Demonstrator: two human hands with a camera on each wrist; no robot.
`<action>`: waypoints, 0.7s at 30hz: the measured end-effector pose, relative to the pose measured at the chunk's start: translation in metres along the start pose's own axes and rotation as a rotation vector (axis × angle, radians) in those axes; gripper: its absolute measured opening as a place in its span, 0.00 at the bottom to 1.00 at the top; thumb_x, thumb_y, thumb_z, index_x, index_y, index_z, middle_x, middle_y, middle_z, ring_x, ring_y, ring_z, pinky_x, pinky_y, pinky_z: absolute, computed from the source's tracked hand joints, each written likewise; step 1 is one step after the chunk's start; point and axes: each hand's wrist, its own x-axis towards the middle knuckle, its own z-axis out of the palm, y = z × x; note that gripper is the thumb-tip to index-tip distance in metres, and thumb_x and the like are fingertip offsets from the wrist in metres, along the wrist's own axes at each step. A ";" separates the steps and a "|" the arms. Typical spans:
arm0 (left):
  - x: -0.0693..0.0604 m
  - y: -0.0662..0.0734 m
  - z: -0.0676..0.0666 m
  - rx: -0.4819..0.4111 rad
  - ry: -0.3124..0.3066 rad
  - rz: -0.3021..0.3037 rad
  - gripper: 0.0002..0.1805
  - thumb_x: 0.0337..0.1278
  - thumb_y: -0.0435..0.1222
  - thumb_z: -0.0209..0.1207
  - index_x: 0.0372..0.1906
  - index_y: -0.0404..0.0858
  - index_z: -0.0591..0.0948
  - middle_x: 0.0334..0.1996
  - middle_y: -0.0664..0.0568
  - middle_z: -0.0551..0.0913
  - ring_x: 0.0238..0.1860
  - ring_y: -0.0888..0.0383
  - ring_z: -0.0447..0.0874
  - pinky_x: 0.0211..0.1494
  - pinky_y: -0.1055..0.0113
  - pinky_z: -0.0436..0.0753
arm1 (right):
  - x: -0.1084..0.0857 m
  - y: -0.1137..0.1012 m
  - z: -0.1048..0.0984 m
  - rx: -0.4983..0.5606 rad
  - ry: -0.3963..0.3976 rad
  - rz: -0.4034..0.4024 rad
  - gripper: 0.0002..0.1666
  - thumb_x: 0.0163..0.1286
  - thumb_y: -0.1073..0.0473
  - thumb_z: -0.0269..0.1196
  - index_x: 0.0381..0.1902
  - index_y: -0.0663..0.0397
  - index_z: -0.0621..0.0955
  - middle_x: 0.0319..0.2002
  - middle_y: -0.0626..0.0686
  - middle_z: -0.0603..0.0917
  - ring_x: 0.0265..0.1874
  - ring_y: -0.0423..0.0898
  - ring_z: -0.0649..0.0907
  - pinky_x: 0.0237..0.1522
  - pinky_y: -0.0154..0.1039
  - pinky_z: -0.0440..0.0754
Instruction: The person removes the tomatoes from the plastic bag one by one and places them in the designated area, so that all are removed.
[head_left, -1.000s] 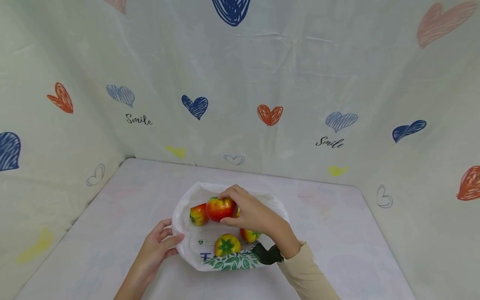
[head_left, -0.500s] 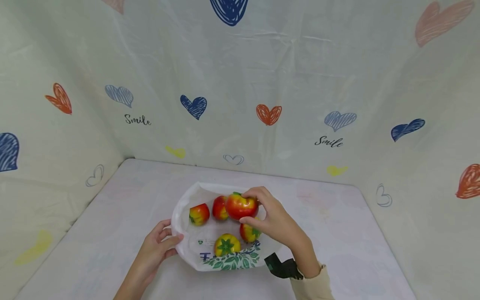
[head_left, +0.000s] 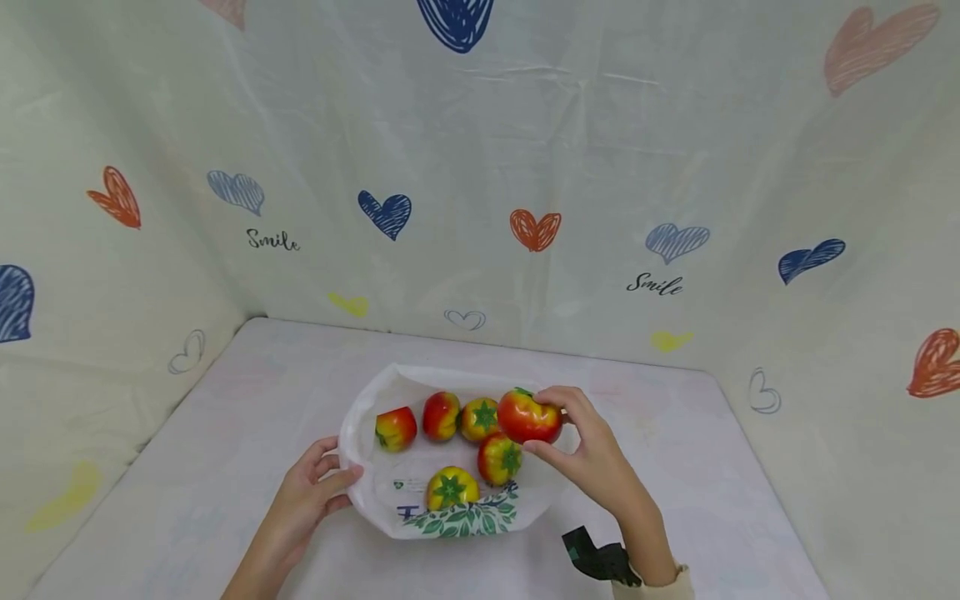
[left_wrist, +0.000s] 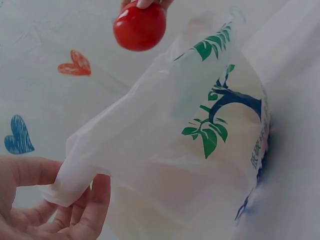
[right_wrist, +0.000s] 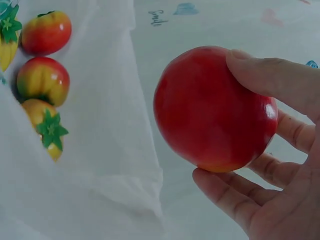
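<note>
A white plastic bag printed with green leaves lies with its mouth held wide, several red-and-yellow tomatoes inside it. On its left rim, my left hand pinches the plastic between thumb and fingers, as the left wrist view also shows at the bag's edge. My right hand grips one larger red tomato above the bag's right side. In the right wrist view this tomato is apart from the bag, with thumb and fingers curled round it. Part of the right rim is hidden behind that hand.
A pale table carries the bag. Behind and beside it hangs a light curtain printed with hearts and "Smile". A dark strap sits at my right wrist.
My right hand has carried the gripped tomato rightward from the bag's middle to its right side, uncovering the tomatoes behind. My left hand stays on the rim.
</note>
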 end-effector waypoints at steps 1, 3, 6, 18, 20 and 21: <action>0.001 0.000 0.000 0.001 -0.002 0.003 0.29 0.59 0.35 0.57 0.64 0.39 0.62 0.43 0.49 0.77 0.36 0.57 0.80 0.41 0.69 0.84 | -0.002 0.003 -0.002 0.000 0.016 0.006 0.32 0.52 0.57 0.72 0.54 0.47 0.72 0.53 0.46 0.74 0.51 0.41 0.75 0.49 0.36 0.80; 0.002 0.001 0.000 0.003 -0.005 0.007 0.29 0.59 0.35 0.58 0.64 0.39 0.61 0.43 0.50 0.77 0.36 0.57 0.80 0.41 0.69 0.84 | -0.004 0.009 -0.004 -0.010 0.048 0.018 0.32 0.51 0.58 0.72 0.54 0.47 0.72 0.53 0.46 0.74 0.51 0.40 0.75 0.49 0.35 0.80; 0.002 0.000 0.001 0.004 -0.012 0.021 0.30 0.59 0.35 0.58 0.64 0.38 0.61 0.42 0.50 0.77 0.36 0.57 0.79 0.40 0.69 0.84 | -0.008 0.019 -0.008 -0.025 0.095 0.026 0.31 0.51 0.61 0.72 0.53 0.49 0.73 0.53 0.47 0.75 0.50 0.41 0.74 0.49 0.32 0.79; 0.003 -0.001 0.002 0.001 -0.007 0.013 0.30 0.59 0.35 0.58 0.64 0.37 0.61 0.41 0.51 0.77 0.36 0.57 0.79 0.40 0.68 0.84 | -0.025 0.053 -0.021 -0.069 0.223 0.147 0.32 0.52 0.63 0.71 0.54 0.57 0.70 0.54 0.53 0.73 0.50 0.35 0.70 0.49 0.17 0.69; 0.002 -0.002 0.002 -0.005 -0.010 0.009 0.30 0.59 0.35 0.58 0.64 0.38 0.60 0.41 0.51 0.77 0.36 0.58 0.80 0.40 0.68 0.84 | -0.029 0.061 -0.023 -0.086 0.245 0.174 0.33 0.51 0.64 0.71 0.54 0.59 0.69 0.53 0.55 0.73 0.50 0.39 0.71 0.49 0.14 0.67; 0.002 -0.002 0.002 -0.009 -0.010 0.010 0.31 0.59 0.35 0.58 0.65 0.38 0.60 0.41 0.51 0.77 0.36 0.58 0.80 0.40 0.68 0.84 | -0.030 0.064 -0.024 -0.091 0.254 0.192 0.33 0.51 0.65 0.71 0.53 0.60 0.69 0.53 0.55 0.73 0.51 0.41 0.71 0.48 0.13 0.66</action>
